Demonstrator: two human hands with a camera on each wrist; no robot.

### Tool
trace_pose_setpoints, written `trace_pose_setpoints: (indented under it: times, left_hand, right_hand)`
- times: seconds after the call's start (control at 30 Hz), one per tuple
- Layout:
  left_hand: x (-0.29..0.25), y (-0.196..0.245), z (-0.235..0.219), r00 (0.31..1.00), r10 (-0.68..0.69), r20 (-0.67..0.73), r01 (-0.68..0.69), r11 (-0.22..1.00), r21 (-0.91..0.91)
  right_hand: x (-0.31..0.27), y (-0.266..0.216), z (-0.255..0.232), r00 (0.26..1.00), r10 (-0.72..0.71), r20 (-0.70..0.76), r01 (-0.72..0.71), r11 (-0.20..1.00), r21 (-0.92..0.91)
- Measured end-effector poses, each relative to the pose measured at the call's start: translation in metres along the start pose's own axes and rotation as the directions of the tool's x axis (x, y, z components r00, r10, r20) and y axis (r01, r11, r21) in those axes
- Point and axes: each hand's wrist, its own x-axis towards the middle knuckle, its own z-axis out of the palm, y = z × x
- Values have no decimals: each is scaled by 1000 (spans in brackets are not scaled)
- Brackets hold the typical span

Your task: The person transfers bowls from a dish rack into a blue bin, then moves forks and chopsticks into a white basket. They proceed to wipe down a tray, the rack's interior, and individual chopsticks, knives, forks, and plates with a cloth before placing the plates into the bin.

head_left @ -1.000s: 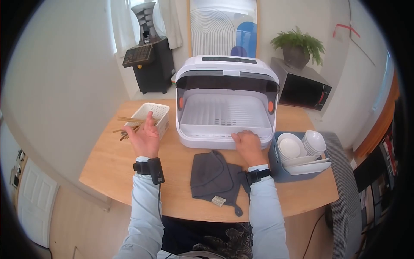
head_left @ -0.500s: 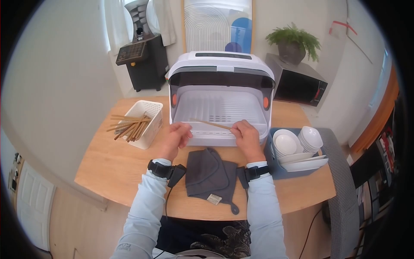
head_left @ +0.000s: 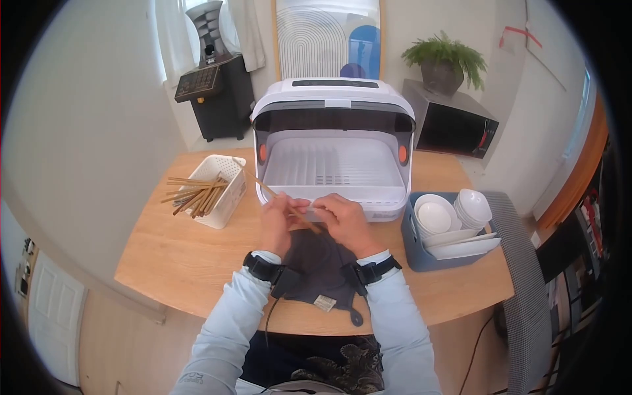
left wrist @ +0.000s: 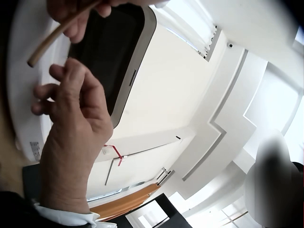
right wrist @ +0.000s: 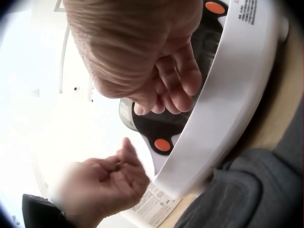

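Observation:
My left hand point(head_left: 278, 222) pinches a brown wooden chopstick point(head_left: 263, 187) over the folded dark grey cloth point(head_left: 316, 263). The stick slants from upper left to lower right, its lower end just short of my right hand point(head_left: 345, 224). In the left wrist view, the chopstick's end point(left wrist: 40, 54) points past the loosely bent fingers of my right hand point(left wrist: 71, 114). Nothing is between those fingers in the right wrist view either. Directly ahead stands a white dish cabinet point(head_left: 332, 194), its dark lid raised and slatted racks inside.
More chopsticks point(head_left: 204, 194) lie across a white perforated basket point(head_left: 230, 197) on the left. To the right, a blue-grey bin point(head_left: 421, 257) holds white bowls point(head_left: 474, 207) and plates. Behind are a microwave point(head_left: 454, 128) with a potted fern point(head_left: 444, 62) on top.
Half a second ago my right hand held the chopstick; now my left hand has it and the right has let go. Both hands have come together over the cloth, the left from beside the basket.

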Motion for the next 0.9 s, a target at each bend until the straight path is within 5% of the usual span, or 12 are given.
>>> trace_pose_setpoints:
  times: [0.03, 0.13, 0.23, 0.3, 0.33, 0.37, 0.53, 0.67, 0.77, 0.9]
  left_hand:
    - [0, 7, -9, 998, 43, -51, -44, 999, -12]
    - [24, 11, -80, 971, 117, 209, -65, 968, -240]
    - [53, 31, -135, 864, 139, 483, 173, 819, -547]
    - [43, 67, -118, 990, 97, 98, -5, 737, -676]
    - [39, 79, -112, 994, 55, -99, -109, 695, -710]
    - [35, 85, -113, 996, 89, 20, -38, 602, -798]
    - [27, 83, -105, 974, 220, -58, -176, 567, -804]
    - [30, 78, -106, 955, 286, -82, -236, 561, -794]
    - [25, 79, -88, 894, 366, -260, -449, 747, -491]
    - [25, 73, -78, 920, 339, -196, -384, 880, -280]
  right_hand:
    - [0, 4, -3, 1000, -1, -12, 0, 997, -73]
    - [-5, 28, -5, 994, -17, -108, -10, 970, -244]
    - [-6, 34, -11, 981, 75, -177, -130, 936, -327]
    - [-5, 34, -15, 976, 63, -207, -142, 908, -393]
    - [-4, 35, -18, 973, 56, -223, -149, 892, -427]
    - [-5, 38, -19, 979, 72, -190, -158, 858, -488]
    - [-10, 45, -23, 967, 254, -4, -213, 801, -559]
    - [-9, 50, -22, 972, 235, 20, -185, 812, -554]
    - [-12, 55, -24, 982, 190, 0, -161, 829, -536]
    - [-10, 49, -28, 976, 217, -12, -192, 837, -512]
